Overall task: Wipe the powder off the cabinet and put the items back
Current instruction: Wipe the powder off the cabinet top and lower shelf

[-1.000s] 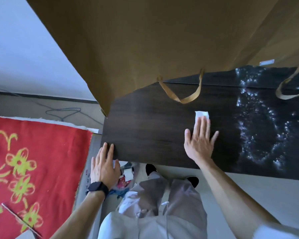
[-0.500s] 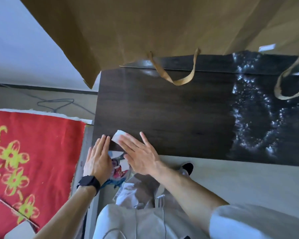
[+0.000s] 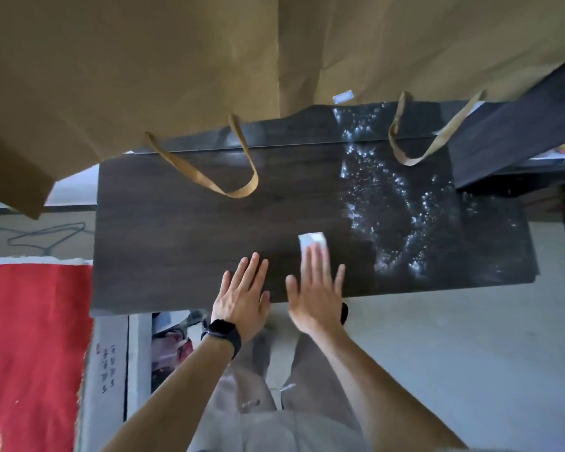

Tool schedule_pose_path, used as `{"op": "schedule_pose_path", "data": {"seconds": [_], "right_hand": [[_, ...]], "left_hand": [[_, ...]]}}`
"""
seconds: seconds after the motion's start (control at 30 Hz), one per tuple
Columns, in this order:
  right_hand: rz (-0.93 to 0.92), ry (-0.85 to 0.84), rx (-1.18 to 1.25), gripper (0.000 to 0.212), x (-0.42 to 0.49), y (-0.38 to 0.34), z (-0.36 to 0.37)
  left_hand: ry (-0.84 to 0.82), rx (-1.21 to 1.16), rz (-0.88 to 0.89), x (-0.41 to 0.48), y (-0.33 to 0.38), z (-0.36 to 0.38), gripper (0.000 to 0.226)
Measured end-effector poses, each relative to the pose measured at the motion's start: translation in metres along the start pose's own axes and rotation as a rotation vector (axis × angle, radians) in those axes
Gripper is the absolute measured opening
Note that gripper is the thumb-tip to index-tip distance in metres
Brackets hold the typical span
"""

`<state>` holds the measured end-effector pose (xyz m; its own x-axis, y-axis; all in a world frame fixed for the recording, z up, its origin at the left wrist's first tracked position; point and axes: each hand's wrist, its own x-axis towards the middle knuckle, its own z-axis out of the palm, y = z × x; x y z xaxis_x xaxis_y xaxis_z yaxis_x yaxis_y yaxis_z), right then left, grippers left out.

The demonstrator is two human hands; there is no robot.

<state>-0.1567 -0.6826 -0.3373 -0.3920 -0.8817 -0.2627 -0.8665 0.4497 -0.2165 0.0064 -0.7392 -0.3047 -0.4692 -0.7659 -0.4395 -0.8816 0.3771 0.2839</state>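
The dark wood cabinet top [image 3: 190, 243] fills the middle of the head view. White powder [image 3: 395, 210] is scattered in a wide band over its right part. My right hand [image 3: 313, 288] lies flat with straight fingers, pressing a small folded white tissue [image 3: 312, 241] onto the wood just left of the powder. My left hand [image 3: 242, 295], with a black watch on its wrist, rests flat on the front edge beside it. Two big brown paper bags [image 3: 177, 76] stand at the back, their handles [image 3: 216, 177] drooping onto the top.
A red rug with yellow flowers [image 3: 30, 347] covers the floor at the left. A black cable [image 3: 46, 236] lies on the floor behind it. A dark board [image 3: 516, 135] sits at the right end. Pale floor [image 3: 470, 353] spreads to the right of my legs.
My right hand swept the tissue from the cabinet's left front corner rightward to the powder's edge. My left hand moved right along the front edge. The view shifted right.
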Motion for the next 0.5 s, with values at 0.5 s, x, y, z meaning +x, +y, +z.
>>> {"op": "schedule_pose_path", "data": {"seconds": [0.5], "right_hand": [[-0.042,-0.028,-0.010,0.070,0.023,0.131,-0.044]], "left_hand": [[-0.024,-0.024,-0.360,0.011,0.059,0.009,0.062]]}}
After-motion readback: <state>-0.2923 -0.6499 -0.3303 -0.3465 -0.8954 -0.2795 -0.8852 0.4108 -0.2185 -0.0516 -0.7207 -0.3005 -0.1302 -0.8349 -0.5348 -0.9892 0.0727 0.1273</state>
